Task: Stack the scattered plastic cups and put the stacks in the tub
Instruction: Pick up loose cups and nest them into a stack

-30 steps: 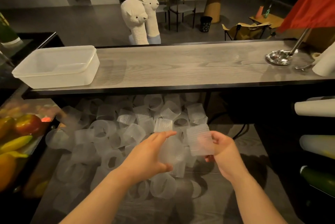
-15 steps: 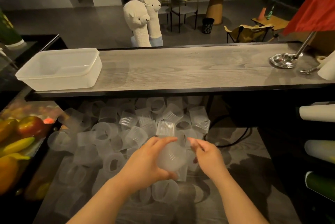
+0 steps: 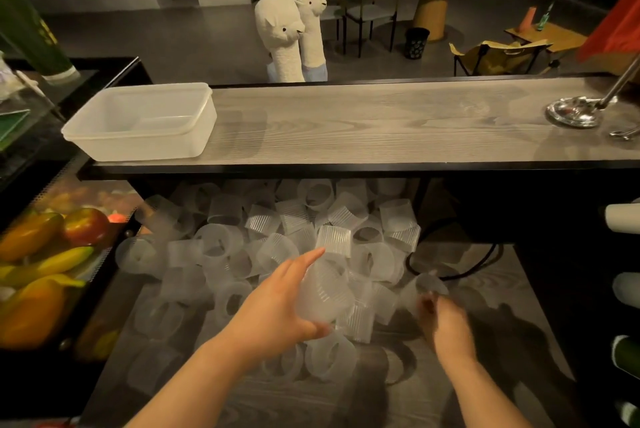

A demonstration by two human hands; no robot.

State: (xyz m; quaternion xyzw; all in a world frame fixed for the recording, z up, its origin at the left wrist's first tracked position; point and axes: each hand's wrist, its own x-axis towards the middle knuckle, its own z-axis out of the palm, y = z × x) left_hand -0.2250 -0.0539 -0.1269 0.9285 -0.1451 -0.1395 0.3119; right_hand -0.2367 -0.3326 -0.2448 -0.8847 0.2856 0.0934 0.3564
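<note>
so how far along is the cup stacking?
Early. Done: nothing, the tub on the counter holds no stacks. In hand: the left hand grips a short cup stack; the right hand is picking a loose cup. Left: the whole pile of scattered cups below.

No legible text, label, brand, number or sign is found anywhere in the view. Yellow markings are seen on the tall dark-green cylindrical container [image 3: 26,25] at far left, but they are too blurred to be read. A dotted pattern is seen on the small black bin [image 3: 416,43] in the background; no characters can be made out on it.
</note>
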